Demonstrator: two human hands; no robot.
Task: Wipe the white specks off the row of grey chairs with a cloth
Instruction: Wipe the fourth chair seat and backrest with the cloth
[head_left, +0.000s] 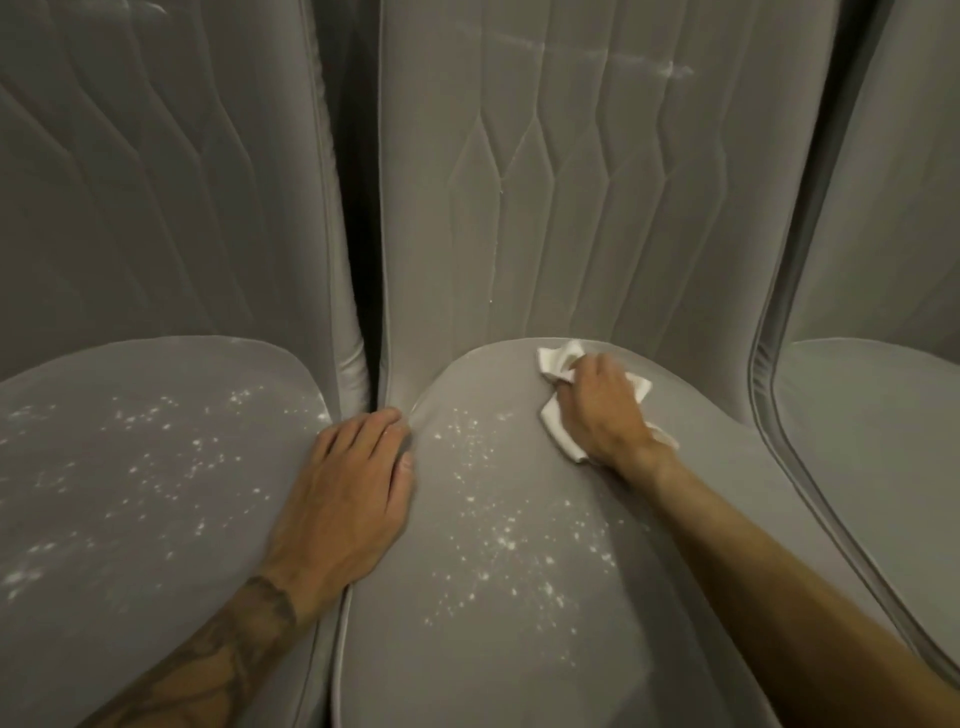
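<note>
My right hand (602, 410) is curled round a crumpled white cloth (551, 359), knuckles up, and presses it onto the seat of the middle chair (519, 654) at about one o'clock on the cushion, just in front of the backrest (571, 208). Soft folds of the cloth stick out from under my fingers at eleven o'clock and from under my wrist at seven o'clock. My left hand (348, 488) lies flat with the fingers straight and close together, holding nothing. It rests on the seam where the left chair (156, 364) meets the middle one, the fingertips touching the rounded edge of the middle cushion at its ten o'clock corner. The grey covering looks smooth and velvety, the seats are plump and rounded, and the backrests are quilted in long stitched ribs that kink into narrow diamond shapes. White specks (498, 535) are scattered like powder across the middle seat from its centre towards nine o'clock, between my two hands and nearer to me. More of them dot the left seat. A faint white smear (672, 70) marks the middle backrest high up at one o'clock. The right chair (872, 415) stands at three o'clock, edged with a piped seam. A dark tattoo (223, 654) covers my left forearm.
</note>
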